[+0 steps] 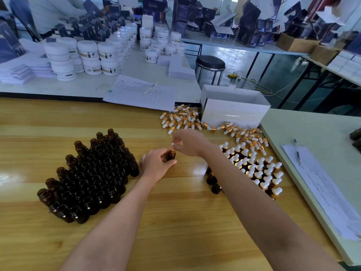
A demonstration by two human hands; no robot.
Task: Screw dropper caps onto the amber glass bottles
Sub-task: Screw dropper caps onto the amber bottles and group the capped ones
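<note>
A crowd of uncapped bottles [91, 177] is standing packed together on the left of the wooden table [175, 222], and just beside it the left hand [156, 165] is gripping one amber bottle [172, 155] upright, fingers and thumb curled round it. Directly above, the right hand [190, 142] is pinching a white-topped dropper cap [173, 145] at that bottle's neck. Further right, capped bottles [259, 169] are standing in a group, with loose caps [183, 118] lying heaped behind them against a white box [234, 108].

Head-worn wide view, facing forward-down, close above table [175, 222]
</note>
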